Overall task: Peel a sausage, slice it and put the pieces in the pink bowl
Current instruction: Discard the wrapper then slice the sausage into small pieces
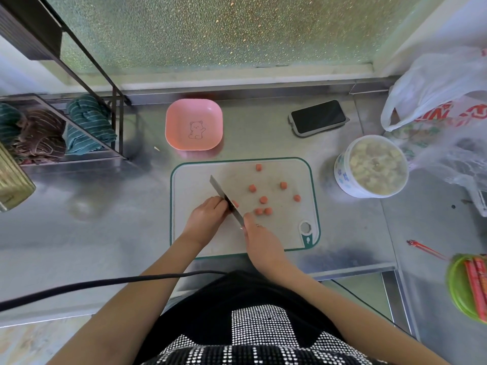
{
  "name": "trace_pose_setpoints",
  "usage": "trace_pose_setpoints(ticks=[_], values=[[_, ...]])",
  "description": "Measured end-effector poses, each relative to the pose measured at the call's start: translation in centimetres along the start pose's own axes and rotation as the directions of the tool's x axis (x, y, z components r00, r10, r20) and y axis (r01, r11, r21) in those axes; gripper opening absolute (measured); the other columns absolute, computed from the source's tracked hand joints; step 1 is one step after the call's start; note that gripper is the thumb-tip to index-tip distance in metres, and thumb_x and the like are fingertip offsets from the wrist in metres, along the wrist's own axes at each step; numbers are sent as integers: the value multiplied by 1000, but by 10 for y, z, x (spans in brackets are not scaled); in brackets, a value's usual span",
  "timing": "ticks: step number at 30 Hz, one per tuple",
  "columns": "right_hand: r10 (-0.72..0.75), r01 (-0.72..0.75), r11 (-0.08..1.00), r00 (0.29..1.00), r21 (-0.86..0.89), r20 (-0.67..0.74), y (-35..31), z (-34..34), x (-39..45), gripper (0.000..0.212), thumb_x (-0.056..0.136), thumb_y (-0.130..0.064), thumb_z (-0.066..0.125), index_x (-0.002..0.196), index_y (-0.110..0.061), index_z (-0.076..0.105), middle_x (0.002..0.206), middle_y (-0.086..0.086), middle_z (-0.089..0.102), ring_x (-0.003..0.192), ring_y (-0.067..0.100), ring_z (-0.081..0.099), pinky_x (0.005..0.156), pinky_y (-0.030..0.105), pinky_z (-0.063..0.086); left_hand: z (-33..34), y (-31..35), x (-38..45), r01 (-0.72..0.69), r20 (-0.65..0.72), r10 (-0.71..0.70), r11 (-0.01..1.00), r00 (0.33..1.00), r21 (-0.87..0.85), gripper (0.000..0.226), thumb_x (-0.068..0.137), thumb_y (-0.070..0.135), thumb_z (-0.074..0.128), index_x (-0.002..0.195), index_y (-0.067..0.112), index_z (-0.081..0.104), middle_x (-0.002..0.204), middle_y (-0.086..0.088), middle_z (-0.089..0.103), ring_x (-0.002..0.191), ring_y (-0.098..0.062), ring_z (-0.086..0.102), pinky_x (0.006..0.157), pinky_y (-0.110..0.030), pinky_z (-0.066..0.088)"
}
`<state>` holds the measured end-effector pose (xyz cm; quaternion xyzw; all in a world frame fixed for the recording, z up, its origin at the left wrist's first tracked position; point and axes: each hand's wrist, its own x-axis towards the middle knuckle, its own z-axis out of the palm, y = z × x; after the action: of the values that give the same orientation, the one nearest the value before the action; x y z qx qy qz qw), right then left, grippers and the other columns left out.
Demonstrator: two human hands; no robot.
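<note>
So I'm nearly through the slicing, I'd say. My right hand (259, 237) is wrapped around the handle of the knife (226, 200), fingers closed tight on it, blade running diagonally up toward the middle of the frame. My left hand (208, 216) is curled down on the last stub of sausage (235, 204), fingertips pinched together on it right against the blade. You can only see a tiny bit of pink poking out past the knife, so I can't tell how much is left under my fingers, probably one or two cuts' worth.

Seven cut pieces (263, 199) are scattered over the right half of the cutting board (311, 185), a couple touching each other near the blade, the rest spread apart, one way up by the top edge.

The pink bowl (194, 124) sits just above the board, center of the frame, and it has nothing in it yet. So peeling looks done, slicing is almost done, and the whole transfer step is still ahead: gather everything and move it up into the bowl.
</note>
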<state>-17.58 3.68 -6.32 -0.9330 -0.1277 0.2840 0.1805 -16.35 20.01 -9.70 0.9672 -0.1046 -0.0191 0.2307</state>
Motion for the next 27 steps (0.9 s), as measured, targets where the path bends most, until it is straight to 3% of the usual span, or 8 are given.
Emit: trace_pose_setpoints(ticks=[4,9,13,17,20,22,24,27], values=[[-3,4,998,1000,-63,19,0,2,0,33,101,-16,32,133,-14,29,101,16,65,87,34,64,71,40,48,2,-3,0,-3,-13,3,1000,1000,-10,16,76,7,74,88,1,66,82,-15,68,69,-33,65,48,-36,55],[-6,8,986,1000,-164,10,-1,-1,0,40,99,-10,34,137,-18,26,106,12,62,89,33,64,68,37,46,5,-5,-2,23,-39,-23,1000,999,-3,30,85,25,46,89,3,67,83,-13,68,70,-31,64,48,-35,55],[-21,14,985,999,-169,-37,7,-5,-4,42,100,-13,33,141,-17,25,104,13,63,86,34,65,71,39,49,4,-3,0,57,-73,-60,997,996,-44,28,84,23,44,79,2,62,76,-12,64,65,-30,60,46,-35,52],[80,-60,980,992,190,-98,16,-13,-5,36,101,-24,32,134,-12,36,88,13,66,79,32,63,70,38,47,-4,2,8,146,-94,-162,977,982,-153,11,85,10,56,78,2,59,75,-12,62,61,-31,58,52,-33,51],[163,-88,834,983,545,-90,19,-18,-3,20,98,-19,41,115,-14,50,63,-8,49,57,8,48,65,29,37,-8,7,18,329,-48,-355,902,934,-281,6,89,10,58,91,5,59,87,-11,65,72,-28,61,66,-36,54],[201,-105,695,978,711,-52,20,-21,-2,21,97,-19,44,116,-26,50,62,-12,46,49,2,44,56,24,38,-14,13,25,425,-14,-469,812,883,-399,6,90,11,57,94,9,59,90,-6,66,78,-22,61,71,-31,53],[182,-113,587,983,802,6,19,-25,-1,37,98,-22,43,132,-35,39,64,-12,48,36,3,42,40,20,37,-23,22,31,455,-22,-542,727,840,-514,5,90,10,56,93,12,59,87,0,65,79,-17,62,71,-24,51],[141,-131,449,987,884,74,18,-34,1,29,100,-22,43,129,-21,47,51,-8,47,32,9,37,31,21,36,-32,36,41,476,53,-669,468,741,-745,7,92,11,52,93,12,59,85,1,66,80,-17,66,73,-27,55]])
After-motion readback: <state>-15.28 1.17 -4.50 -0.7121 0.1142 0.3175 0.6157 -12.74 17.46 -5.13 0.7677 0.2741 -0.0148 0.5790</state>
